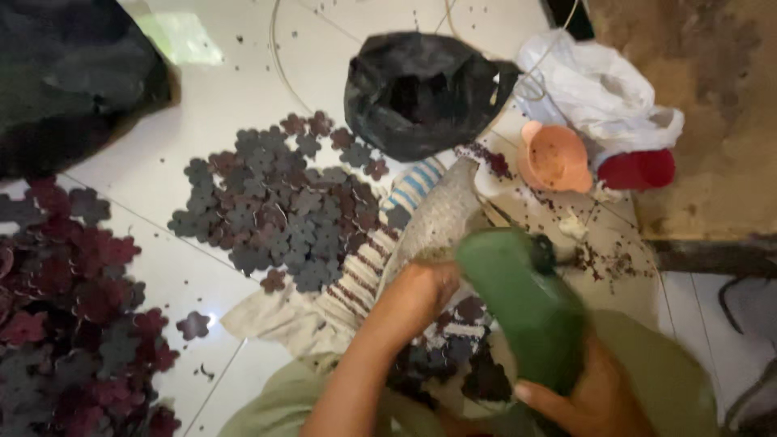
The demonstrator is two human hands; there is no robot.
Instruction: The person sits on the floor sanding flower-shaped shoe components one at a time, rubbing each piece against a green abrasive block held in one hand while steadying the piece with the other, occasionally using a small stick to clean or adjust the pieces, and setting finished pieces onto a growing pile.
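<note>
My right hand [591, 400] grips a green power tool [522, 303], held tilted over my lap at the lower right. My left hand [417, 293] rests just left of the tool's head, fingers curled down on a grey slab-like piece [441, 214]; what the fingers hold is hidden. Below my hands lies a small heap of dark flower-shaped cut-outs [453, 356] in maroon and grey.
A big spread of flower-shaped cut-outs [275, 202] lies on the white tiled floor, another pile [65, 324] at the left. A black plastic bag [417, 93], white bag [599, 89], orange bowl [554, 158], red object [639, 168] and striped cloth [364, 275] surround me.
</note>
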